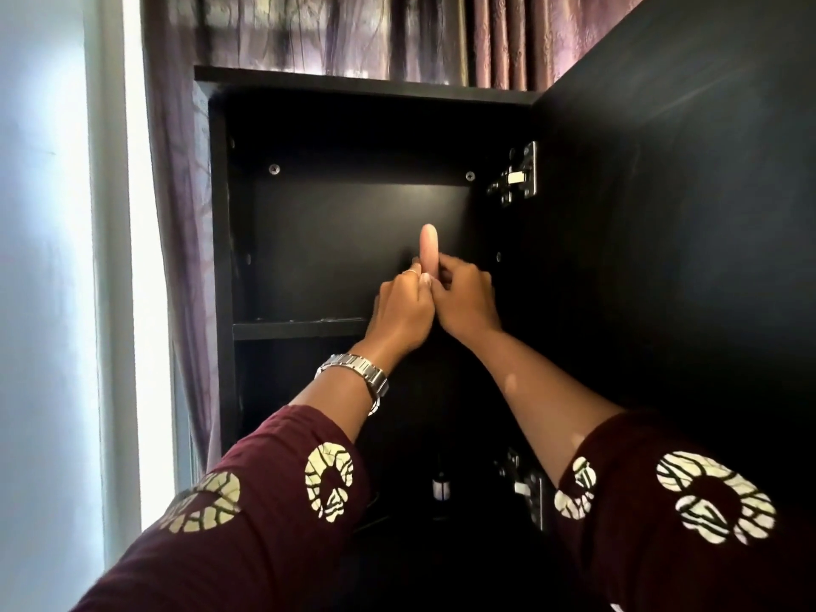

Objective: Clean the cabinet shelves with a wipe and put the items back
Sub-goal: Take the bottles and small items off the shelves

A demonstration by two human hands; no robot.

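- The left hand (404, 311) and the right hand (466, 298) meet knuckle to knuckle above the shelf (300, 329). Both have their fingers curled in and pinch the lower end of a pale pink item (428, 245).
- The pink item is slim with a rounded tip. Its long axis is upright, the tip pointing up and away from the shelf, and only its upper part shows above the fingers.
- What the item is cannot be told from this view.
- It is held in the compartment above the shelf, in front of the dark back panel (331, 236) and towards the shelf's right end. Whether its base touches the shelf is hidden by the hands.
- A ring (413, 271) sits on a finger of the left hand, and a metal watch (357, 368) circles the left wrist, level with the space just below the shelf.
- Both forearms rise from below the shelf out of a maroon left sleeve (247, 523) and right sleeve (684, 523), each printed with pale round motifs.
- The shelf belongs to a black cabinet (218, 214), whose door (662, 214) stands open to the shelf's right.
- An upper hinge (516, 174) is fixed above the shelf and a lower hinge (525, 483) well below it.
- A small bottle (439, 484) stands in the dim space below the shelf.
- A purple curtain (309, 33) hangs behind the cabinet, above and to the left of the shelf.
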